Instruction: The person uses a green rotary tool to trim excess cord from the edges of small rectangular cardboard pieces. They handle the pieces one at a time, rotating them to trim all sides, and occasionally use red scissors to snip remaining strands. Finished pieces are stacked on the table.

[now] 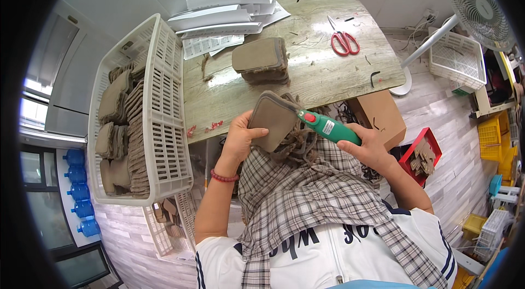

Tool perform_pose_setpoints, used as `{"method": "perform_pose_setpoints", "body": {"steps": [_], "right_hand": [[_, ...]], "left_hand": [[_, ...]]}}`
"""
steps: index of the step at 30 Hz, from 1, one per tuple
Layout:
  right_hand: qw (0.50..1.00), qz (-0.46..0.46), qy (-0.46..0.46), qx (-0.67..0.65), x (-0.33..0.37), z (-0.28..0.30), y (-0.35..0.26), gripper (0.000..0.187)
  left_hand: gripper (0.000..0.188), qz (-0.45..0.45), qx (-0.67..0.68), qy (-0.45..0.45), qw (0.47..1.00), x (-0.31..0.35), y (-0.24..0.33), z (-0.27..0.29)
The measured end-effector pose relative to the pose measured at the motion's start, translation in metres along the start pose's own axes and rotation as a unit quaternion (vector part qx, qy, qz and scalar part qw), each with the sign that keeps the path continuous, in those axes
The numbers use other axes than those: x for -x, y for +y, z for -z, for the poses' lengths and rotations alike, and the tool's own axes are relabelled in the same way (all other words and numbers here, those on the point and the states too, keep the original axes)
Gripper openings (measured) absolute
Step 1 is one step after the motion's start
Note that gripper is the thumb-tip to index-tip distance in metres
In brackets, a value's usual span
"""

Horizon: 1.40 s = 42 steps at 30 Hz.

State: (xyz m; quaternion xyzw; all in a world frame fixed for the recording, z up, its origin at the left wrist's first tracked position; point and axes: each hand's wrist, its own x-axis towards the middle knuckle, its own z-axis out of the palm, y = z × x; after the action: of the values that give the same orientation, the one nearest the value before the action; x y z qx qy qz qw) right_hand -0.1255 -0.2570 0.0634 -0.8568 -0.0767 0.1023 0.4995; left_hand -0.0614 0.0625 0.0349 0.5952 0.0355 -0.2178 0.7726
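Note:
My left hand (pixel 240 137) is closed on a brown fabric pad (pixel 270 119) with rounded corners and a stitched edge, thumb on its face. In my right hand (pixel 367 147) is a green handheld electric trimmer (pixel 331 127) with a red button. Its tip touches or lies very near the pad's right edge; the blade is too small to make out. Brown fuzzy offcut strips (pixel 298 147) hang below the pad, over my checked apron (pixel 295 196). Just beyond, a stack of similar pads (pixel 261 60) rests on the table (pixel 219 100).
Left of the table, a white plastic crate (pixel 169 108) holds many brown pads. Red-handled scissors (pixel 345 43) and a pile of papers (pixel 227 13) lie on the table. To the right are a cardboard box (pixel 383 117), a red tray (pixel 424 144) with brown pieces, and a standing fan (pixel 481 7).

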Motion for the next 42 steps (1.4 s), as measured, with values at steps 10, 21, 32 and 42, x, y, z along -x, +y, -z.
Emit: {"method": "perform_pose_setpoints", "body": {"steps": [10,21,32,42], "right_hand": [[1.0,0.006,0.011,0.015,-0.002,-0.019,0.007,0.043],[0.996,-0.041,-0.047,-0.062,-0.012,-0.018,-0.006,0.042],[0.978,-0.08,-0.127,-0.143,-0.01,-0.015,0.019,0.04],[0.987,-0.041,-0.137,-0.075,-0.01,-0.012,0.009,0.043]], "left_hand": [[0.049,0.052,-0.001,-0.006,0.999,0.005,-0.02,-0.011],[0.046,0.114,-0.045,-0.058,0.991,0.011,-0.011,-0.005],[0.023,0.053,-0.091,0.056,0.993,0.02,0.013,0.028],[0.018,0.075,-0.108,0.067,0.989,0.024,0.016,0.024]]}}
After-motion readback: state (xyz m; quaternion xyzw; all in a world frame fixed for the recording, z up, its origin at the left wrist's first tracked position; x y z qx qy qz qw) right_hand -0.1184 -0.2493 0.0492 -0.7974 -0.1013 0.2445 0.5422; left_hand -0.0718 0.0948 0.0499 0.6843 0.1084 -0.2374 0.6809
